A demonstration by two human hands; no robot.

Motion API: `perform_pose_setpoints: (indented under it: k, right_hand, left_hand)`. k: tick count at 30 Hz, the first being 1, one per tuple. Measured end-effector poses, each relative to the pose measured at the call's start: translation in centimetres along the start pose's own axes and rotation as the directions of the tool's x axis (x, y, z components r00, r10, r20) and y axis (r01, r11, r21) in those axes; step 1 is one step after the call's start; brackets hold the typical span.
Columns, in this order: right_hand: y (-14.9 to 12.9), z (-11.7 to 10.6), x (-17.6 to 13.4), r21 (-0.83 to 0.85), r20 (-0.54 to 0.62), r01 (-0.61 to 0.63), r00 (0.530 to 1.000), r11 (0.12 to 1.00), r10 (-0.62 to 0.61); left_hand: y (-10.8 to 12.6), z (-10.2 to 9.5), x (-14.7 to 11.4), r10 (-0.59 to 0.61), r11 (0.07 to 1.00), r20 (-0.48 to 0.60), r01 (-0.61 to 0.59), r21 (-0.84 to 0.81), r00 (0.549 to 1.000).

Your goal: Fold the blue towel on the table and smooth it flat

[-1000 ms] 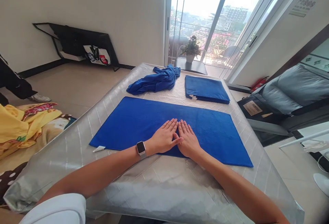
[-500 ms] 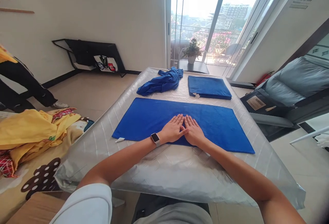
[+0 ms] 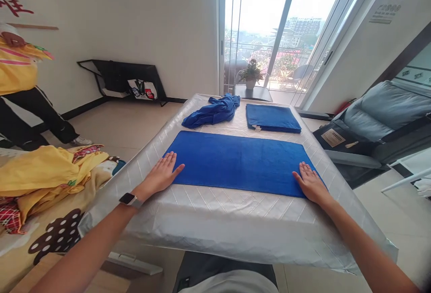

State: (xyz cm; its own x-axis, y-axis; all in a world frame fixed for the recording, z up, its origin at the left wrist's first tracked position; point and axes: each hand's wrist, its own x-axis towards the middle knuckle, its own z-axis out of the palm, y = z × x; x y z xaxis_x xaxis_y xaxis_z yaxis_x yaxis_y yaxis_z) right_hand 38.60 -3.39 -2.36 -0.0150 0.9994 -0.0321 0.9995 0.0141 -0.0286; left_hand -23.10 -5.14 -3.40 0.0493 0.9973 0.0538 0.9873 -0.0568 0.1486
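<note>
A blue towel [image 3: 235, 160] lies spread flat in a long rectangle across the table. On its left end my left hand [image 3: 164, 170] rests palm down, fingers stretched and thumb out to the side; a watch is on that wrist. My right hand [image 3: 310, 180] presses flat on the towel's right end, also with fingers extended. Neither hand grips anything. Beyond the towel, a crumpled blue towel [image 3: 213, 111] sits at the far left of the table, and a neat stack of folded blue towels [image 3: 273, 118] at the far right.
A silver cover [image 3: 235, 221] drapes the table. To the left, yellow clothes [image 3: 47, 167] lie piled on a bed, and a person in a yellow top [image 3: 16, 75] stands beyond. A grey armchair [image 3: 384, 113] is on the right; a potted plant [image 3: 251, 77] stands on a chair behind.
My hands have slid apart from the towel's middle out to its left and right ends. The towel now looks smooth. The person at left shows more of their upper body.
</note>
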Motion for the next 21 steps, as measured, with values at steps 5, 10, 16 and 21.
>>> perform_pose_setpoints:
  k: [5, 10, 16, 21]
  right_hand:
    - [6.4, 0.9, -0.4, 0.019, -0.035, -0.074, 0.997, 0.997, 0.075]
    - [6.3, 0.7, -0.9, -0.019, -0.054, -0.065, 0.996, 0.998, 0.064]
    - [2.5, -1.2, -0.9, -0.065, -0.205, -0.059, 0.978, 0.996, 0.044]
    - [-9.3, -5.0, 3.0, 0.021, -0.173, 0.163, 0.972, 0.986, -0.157]
  left_hand:
    - [-3.9, -0.2, -1.9, -0.079, 0.997, 0.004, 0.079, 0.015, 0.997]
    - [-3.9, -0.9, -2.1, -0.081, 0.995, 0.04, 0.078, 0.069, 0.996]
    - [-0.2, -2.3, -0.9, 0.006, 0.999, 0.052, -0.008, 0.041, 0.999]
    - [11.2, -3.9, 5.6, 0.377, 0.925, 0.042, -0.375, -0.054, 0.925]
